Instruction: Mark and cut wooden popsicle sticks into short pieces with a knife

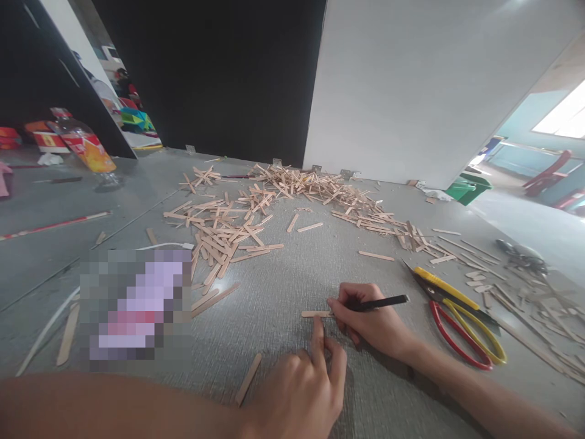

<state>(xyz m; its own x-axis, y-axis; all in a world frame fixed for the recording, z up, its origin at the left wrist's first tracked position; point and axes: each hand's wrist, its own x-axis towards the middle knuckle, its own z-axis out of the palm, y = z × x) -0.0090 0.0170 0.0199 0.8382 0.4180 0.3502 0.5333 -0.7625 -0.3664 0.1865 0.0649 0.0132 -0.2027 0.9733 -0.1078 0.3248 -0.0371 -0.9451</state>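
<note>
A short wooden stick [311,314] lies flat on the grey table in front of me. My left hand [306,384] rests beside it, with the index finger stretched out to its near edge and the other fingers curled. From the right, my right hand [365,317] pinches a black pen [386,302] and covers the stick's right end; the pen's tip is hidden by the fingers. Another stick [249,379] lies left of my left hand.
Heaps of wooden sticks [219,238] spread across the middle and back. Red-handled scissors [461,335] and a yellow cutter [445,286] lie at right. A plastic bottle [86,146] stands back left; a blurred purple object [146,299] lies at left.
</note>
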